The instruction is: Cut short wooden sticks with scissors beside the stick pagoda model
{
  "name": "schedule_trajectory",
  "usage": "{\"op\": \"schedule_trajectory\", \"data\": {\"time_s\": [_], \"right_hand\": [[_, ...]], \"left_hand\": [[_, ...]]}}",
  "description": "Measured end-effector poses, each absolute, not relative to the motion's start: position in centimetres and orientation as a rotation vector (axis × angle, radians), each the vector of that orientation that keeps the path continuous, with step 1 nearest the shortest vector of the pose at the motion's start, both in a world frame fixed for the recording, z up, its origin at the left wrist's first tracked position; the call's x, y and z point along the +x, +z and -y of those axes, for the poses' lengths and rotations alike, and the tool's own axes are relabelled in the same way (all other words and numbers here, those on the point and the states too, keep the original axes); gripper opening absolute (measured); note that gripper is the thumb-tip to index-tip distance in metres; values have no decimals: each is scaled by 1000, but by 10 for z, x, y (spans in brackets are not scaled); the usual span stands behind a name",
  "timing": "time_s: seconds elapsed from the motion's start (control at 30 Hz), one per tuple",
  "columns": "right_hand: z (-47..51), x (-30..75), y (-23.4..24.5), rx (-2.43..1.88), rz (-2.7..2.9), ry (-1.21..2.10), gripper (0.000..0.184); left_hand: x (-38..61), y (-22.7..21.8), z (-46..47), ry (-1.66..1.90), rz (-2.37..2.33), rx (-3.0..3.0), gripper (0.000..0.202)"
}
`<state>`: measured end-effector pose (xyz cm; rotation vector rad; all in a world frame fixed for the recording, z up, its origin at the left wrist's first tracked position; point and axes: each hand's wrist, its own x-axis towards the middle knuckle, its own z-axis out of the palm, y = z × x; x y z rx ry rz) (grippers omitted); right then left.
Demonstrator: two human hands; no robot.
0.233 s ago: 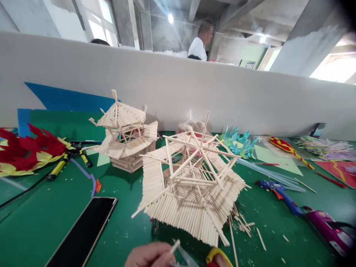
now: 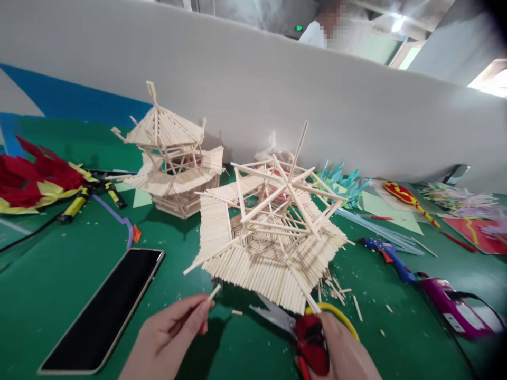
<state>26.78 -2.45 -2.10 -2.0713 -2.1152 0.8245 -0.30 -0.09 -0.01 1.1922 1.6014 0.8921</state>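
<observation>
My left hand (image 2: 168, 332) pinches a short wooden stick (image 2: 214, 293) between thumb and fingers, its tip just in front of the near edge of a half-built stick pavilion roof (image 2: 269, 243). My right hand (image 2: 343, 351) grips red and yellow scissors (image 2: 307, 330), blades pointing left under the roof's edge. A finished stick pavilion (image 2: 170, 158) stands behind, to the left.
A black phone (image 2: 105, 306) lies on the green mat (image 2: 59, 269) at left. Yellow-handled pliers (image 2: 85, 198) and red-yellow paper (image 2: 31, 179) sit far left. A blue glue gun (image 2: 390, 258) and a purple one (image 2: 451, 309) lie right. A white partition (image 2: 277, 89) backs the table; a person stands beyond.
The view has tipped downward, so both hands show more fully. My left hand has come up with the stick toward the roof edge, and the scissors now show beside it.
</observation>
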Motion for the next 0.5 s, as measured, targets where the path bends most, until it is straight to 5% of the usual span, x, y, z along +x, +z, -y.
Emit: {"op": "schedule_trajectory", "data": {"time_s": [0.5], "right_hand": [[21, 281, -38, -1906, 2313, 342, 55]], "left_hand": [[18, -21, 10, 741, -1642, 1760, 22]]}}
